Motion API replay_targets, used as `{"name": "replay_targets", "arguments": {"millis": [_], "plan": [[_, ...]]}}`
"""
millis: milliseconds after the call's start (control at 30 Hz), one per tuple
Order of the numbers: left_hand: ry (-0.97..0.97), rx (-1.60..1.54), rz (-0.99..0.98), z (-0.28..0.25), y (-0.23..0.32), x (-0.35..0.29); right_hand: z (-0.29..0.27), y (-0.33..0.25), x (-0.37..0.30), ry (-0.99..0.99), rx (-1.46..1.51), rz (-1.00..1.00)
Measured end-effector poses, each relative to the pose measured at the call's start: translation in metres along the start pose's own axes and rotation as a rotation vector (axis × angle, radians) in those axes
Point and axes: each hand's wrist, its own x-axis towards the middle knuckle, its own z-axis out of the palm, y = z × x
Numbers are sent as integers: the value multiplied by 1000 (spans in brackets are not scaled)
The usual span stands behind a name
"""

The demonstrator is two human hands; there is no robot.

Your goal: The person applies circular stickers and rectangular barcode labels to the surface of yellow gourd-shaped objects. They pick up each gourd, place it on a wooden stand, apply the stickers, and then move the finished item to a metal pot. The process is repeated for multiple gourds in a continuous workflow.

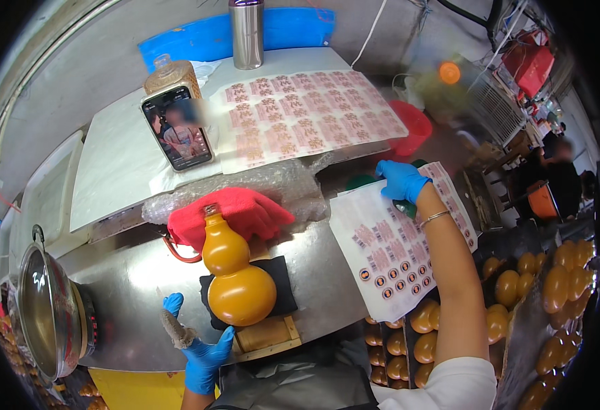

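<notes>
An orange-brown, glossy bottle gourd [242, 294] leans on a black cloth pad [286, 287] over a small wooden stand [266, 338]. My left hand [204, 359], in a blue glove, is beside the gourd's lower bulb with its fingers spread. A greyish wrap covers one of its fingers, and it holds nothing. My right hand [403, 183], also blue-gloved, bends over the upper edge of white sheets printed with pink designs and small round badges [382, 253]. Its fingers are curled together; what is between them is hidden. Something dark green shows beneath that hand.
A red cloth [231, 212] lies behind the gourd. On the raised shelf are a phone [177, 130], a steel flask [247, 34] and a large printed sheet [307, 116]. A metal pan [44, 307] stands left. Several gourds [426, 342] fill racks at right. A person [559, 174] sits far right.
</notes>
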Motion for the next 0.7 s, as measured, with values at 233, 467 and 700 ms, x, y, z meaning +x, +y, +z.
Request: {"name": "replay_targets", "arguments": {"millis": [233, 467, 700], "plan": [[-4, -13, 44, -2, -7, 7, -16, -3, -3, -90, -77, -94], [-4, -1, 73, -6, -10, 8, -5, 6, 6, 85, 15, -53], [26, -51, 20, -5, -9, 11, 7, 13, 15, 114, 101, 89]]}}
